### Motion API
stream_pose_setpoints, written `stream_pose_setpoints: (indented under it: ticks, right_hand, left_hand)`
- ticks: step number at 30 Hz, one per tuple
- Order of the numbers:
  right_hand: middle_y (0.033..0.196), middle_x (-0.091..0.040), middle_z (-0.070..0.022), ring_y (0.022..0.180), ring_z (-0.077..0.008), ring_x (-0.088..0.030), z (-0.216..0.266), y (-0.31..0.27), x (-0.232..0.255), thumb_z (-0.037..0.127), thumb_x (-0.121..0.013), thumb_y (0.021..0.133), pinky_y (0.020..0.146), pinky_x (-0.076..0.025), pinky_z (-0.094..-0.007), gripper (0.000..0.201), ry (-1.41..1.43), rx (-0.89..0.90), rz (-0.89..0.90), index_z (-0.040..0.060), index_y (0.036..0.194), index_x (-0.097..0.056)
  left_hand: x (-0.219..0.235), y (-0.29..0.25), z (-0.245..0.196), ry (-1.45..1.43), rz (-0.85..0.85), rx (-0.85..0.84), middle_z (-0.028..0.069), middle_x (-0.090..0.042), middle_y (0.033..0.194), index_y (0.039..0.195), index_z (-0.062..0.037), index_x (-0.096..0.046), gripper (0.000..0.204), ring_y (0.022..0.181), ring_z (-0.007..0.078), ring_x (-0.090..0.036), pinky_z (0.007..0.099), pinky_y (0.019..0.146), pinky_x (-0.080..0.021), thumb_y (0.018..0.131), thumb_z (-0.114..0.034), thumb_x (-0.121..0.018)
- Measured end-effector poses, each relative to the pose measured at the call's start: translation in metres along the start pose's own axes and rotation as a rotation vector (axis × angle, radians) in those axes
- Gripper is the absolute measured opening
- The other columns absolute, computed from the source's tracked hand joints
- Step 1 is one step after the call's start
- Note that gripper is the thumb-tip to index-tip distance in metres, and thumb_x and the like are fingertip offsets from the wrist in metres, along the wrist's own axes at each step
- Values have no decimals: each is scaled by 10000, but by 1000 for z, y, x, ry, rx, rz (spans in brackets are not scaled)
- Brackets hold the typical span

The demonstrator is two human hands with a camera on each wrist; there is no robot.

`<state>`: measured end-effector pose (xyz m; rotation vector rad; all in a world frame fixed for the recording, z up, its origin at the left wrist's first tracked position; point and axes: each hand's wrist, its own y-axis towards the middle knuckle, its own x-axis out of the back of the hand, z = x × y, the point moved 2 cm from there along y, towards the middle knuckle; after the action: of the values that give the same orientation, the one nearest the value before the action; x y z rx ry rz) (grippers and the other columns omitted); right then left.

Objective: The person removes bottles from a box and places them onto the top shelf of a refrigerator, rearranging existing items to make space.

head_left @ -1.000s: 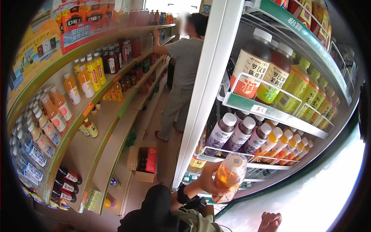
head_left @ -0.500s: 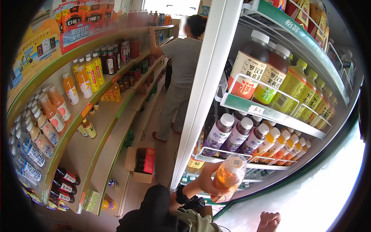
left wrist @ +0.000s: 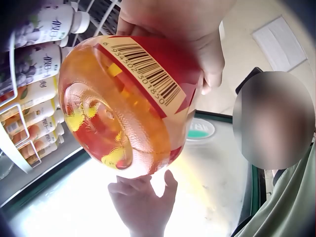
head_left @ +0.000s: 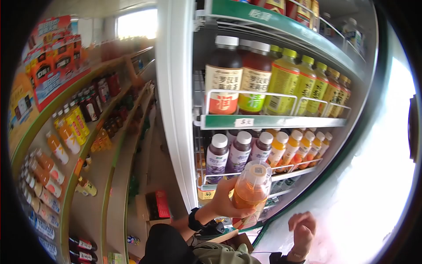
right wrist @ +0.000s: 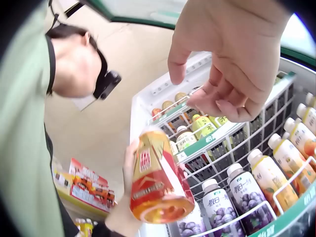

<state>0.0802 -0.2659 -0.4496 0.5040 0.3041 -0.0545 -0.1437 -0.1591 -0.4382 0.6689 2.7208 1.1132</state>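
Observation:
My left hand (head_left: 223, 203) grips a bottle of amber drink (head_left: 249, 193) with a clear cap cover, held upright in front of the fridge shelves. In the left wrist view the bottle's base and its red label with a barcode (left wrist: 143, 74) face the camera, and the fingers wrap round the label. To the right, my right hand (head_left: 303, 231) is raised with its fingers loosely bent and nothing in it. The right wrist view shows this hand (right wrist: 232, 64) apart from the bottle (right wrist: 160, 180).
An open fridge holds purple-label bottles (head_left: 238, 155) and orange juice bottles (head_left: 290, 145) behind wire rails. Tea bottles (head_left: 224, 75) stand one shelf up, over a price tag (head_left: 244, 122). At left, long shelves (head_left: 66, 185) carry more drinks; a cardboard box (head_left: 154, 206) sits on the floor.
The head view has turned right, so the fridge stands more central and the person in the aisle is out of sight. My right hand has risen. The left hand keeps its hold on the bottle.

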Motion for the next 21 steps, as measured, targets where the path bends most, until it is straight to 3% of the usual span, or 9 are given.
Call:
stream_pose_setpoints:
  ticks: [1, 4, 8, 11, 13, 15, 17, 20, 21]
  right_hand:
    - [734, -522, -96, 668, -166, -491, 13, 9, -17, 314, -690, 666, 622, -379, -266, 427, -175, -67, -46, -23, 835, -492]
    - [1069, -512, -101, 997, -187, -482, 31, 44, -33, 230, -724, 653, 835, -360, -313, 607, -608, 86, 307, -13, 1132, -441]
    - [1270, -351, -177, 1176, -255, -382, 43, 69, -69, 220, -766, 656, 934, -349, -360, 930, -594, 223, 461, -18, 1317, -156]
    - [1180, -425, -228, 1074, -277, -487, 47, 79, -85, 241, -777, 638, 878, -408, -333, 1003, -533, 363, 272, -61, 1279, -67]
    - [1124, -467, -219, 1014, -271, -532, 49, 97, -76, 247, -783, 628, 838, -434, -326, 966, -541, 385, 234, -61, 1235, -98]
    - [1103, -487, -202, 1009, -262, -541, 71, 108, -71, 232, -773, 635, 824, -447, -330, 894, -522, 363, 104, -51, 1205, -146]
    - [1091, -497, -194, 995, -256, -551, 98, 123, -73, 195, -757, 649, 817, -460, -321, 840, -546, 580, 47, -44, 1195, -166]
    - [1086, -505, -182, 992, -245, -555, 134, 150, -72, 164, -743, 661, 811, -472, -314, 791, -477, 530, 95, -35, 1186, -186]
    - [1086, -510, -169, 974, -228, -565, 145, 164, -71, 170, -745, 663, 793, -484, -308, 757, -534, 644, 87, -26, 1173, -221]
  left_hand:
    - [0, 11, -10, 18, 43, 1, 98, -629, 942, 1045, 18, -549, 591, 828, 169, -614, 280, 768, -468, 589, -293, -761]
    - [-5, 47, -50, 94, 89, -10, 94, -640, 902, 1038, 19, -552, 589, 809, 162, -626, 270, 747, -482, 594, -300, -770]
    - [-14, 89, -80, 51, 145, -93, 107, -641, 881, 1012, 24, -560, 588, 778, 157, -635, 270, 715, -496, 592, -328, -774]
    - [-33, 123, -113, 369, 230, -382, 110, -643, 839, 1001, 25, -560, 614, 739, 185, -647, 279, 675, -508, 579, -364, -775]
    - [-44, 139, -126, 389, 264, -313, 115, -627, 908, 1008, 54, -548, 630, 820, 157, -612, 278, 768, -476, 577, -335, -790]
    - [-55, 158, -137, 484, 227, -438, 107, -630, 913, 995, 41, -559, 615, 817, 169, -619, 285, 758, -482, 574, -343, -792]
    - [-66, 179, -140, 499, 125, -669, 96, -640, 755, 938, 4, -570, 633, 662, 234, -650, 304, 607, -521, 572, -481, -748]
    - [-75, 213, -161, 538, 134, -692, 97, -638, 734, 915, -7, -586, 639, 643, 231, -644, 303, 600, -516, 589, -540, -718]
    - [-76, 226, -168, 568, 164, -686, 102, -639, 735, 912, -13, -592, 641, 646, 231, -644, 305, 606, -515, 596, -558, -708]
